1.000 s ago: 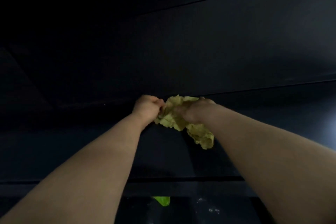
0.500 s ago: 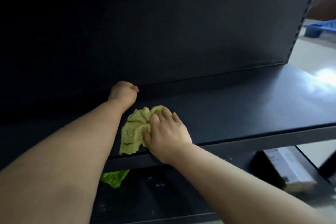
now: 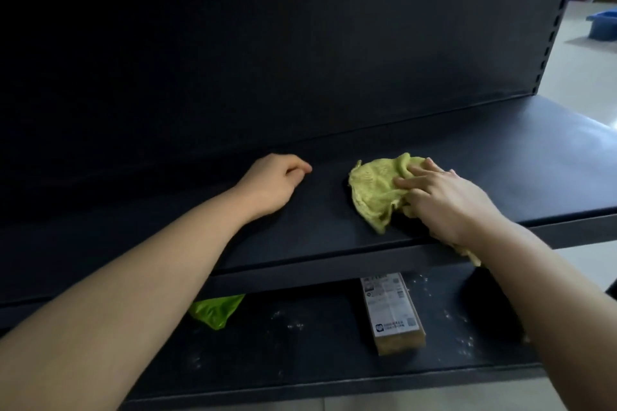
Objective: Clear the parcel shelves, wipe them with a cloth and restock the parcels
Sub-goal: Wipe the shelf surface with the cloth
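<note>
A crumpled yellow-green cloth (image 3: 377, 187) lies on the dark shelf (image 3: 500, 157), near its front edge. My right hand (image 3: 444, 200) presses flat on the cloth's right part, fingers spread over it; a bit of cloth hangs over the front edge under my wrist. My left hand (image 3: 272, 182) rests on the same shelf to the left of the cloth, apart from it, fingers curled into a loose fist with nothing in it. On the lower shelf (image 3: 300, 344) lies a cardboard parcel (image 3: 392, 314) with a white label.
A bright green bag (image 3: 215, 310) lies on the lower shelf, partly hidden by the upper shelf's front lip. White specks dot the lower shelf. The black back panel rises behind. A slotted upright (image 3: 551, 20) ends the unit at right, with pale floor and a blue tray (image 3: 602, 25) beyond.
My right hand has slid the cloth to the right along the shelf. My left hand let go of the cloth and stays on the shelf. The view dropped, showing the lower shelf.
</note>
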